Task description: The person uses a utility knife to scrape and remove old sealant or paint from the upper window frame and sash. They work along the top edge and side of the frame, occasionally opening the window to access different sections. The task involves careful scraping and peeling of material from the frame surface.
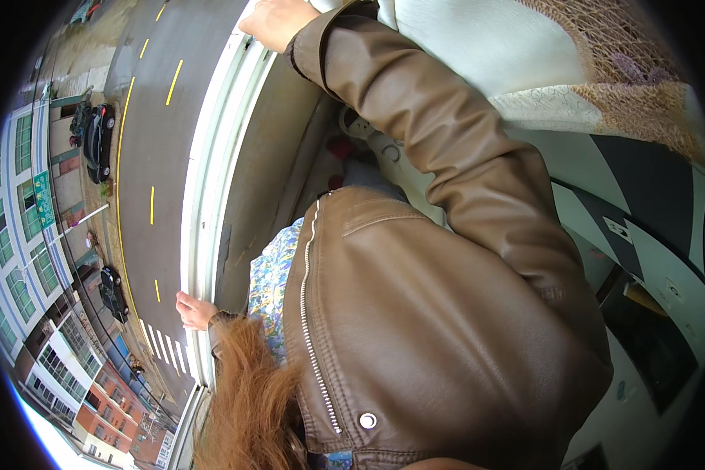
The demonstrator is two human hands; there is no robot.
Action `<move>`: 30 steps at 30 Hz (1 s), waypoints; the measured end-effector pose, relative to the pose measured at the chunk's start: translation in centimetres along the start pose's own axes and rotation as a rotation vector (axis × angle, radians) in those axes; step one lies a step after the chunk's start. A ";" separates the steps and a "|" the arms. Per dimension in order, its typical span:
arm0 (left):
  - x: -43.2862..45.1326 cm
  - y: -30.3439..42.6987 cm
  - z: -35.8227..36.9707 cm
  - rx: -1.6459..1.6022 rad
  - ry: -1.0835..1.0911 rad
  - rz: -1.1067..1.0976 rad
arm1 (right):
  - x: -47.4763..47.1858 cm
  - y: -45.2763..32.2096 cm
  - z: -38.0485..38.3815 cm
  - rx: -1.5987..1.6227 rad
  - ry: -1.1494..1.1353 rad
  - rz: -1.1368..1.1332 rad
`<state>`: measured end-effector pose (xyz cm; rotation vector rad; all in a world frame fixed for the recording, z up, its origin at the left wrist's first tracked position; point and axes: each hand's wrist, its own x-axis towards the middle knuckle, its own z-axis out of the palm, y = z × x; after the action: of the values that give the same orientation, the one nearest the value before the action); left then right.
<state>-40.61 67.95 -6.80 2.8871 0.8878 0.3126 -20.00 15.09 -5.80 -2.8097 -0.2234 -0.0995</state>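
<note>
A white sliding-window frame with grooved tracks (202, 229) runs down in front of me. My left hand (197, 312) is on it lower down, fingers curled over the outer edge. Higher up, my right hand (279, 24) grips the same frame, partly cut off by the picture's top edge. A brown leather jacket (446, 329) with a metal zip covers my torso and arms. Under it is a floral shirt (273, 273). Long reddish-brown hair (249, 388) hangs down and hides most of my left sleeve.
Outside lies a road (153, 147) with yellow dashes, a crosswalk (163, 346), parked black cars (98, 144) and multi-storey buildings (20, 194). Indoors, white upholstery (487, 41) and tan netted fabric (617, 41) fill the upper right. A power strip (358, 125) and red footwear (341, 148) show below. A dark glossy panel (646, 335) is at right.
</note>
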 end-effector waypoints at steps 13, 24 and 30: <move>1.8 -2.2 0.9 -0.089 0.028 -0.026 | 1.2 0.4 -0.6 0.117 0.022 0.019; 0.4 -0.4 0.6 -0.122 0.091 0.031 | 1.0 0.1 -0.9 0.138 0.012 0.012; 0.4 -1.1 0.6 -0.151 0.098 0.039 | 1.3 -0.2 -1.0 0.142 -0.001 -0.003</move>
<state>-40.76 69.09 -7.46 2.7728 0.7864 0.5064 -18.82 15.18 -4.69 -2.6680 -0.2257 -0.0802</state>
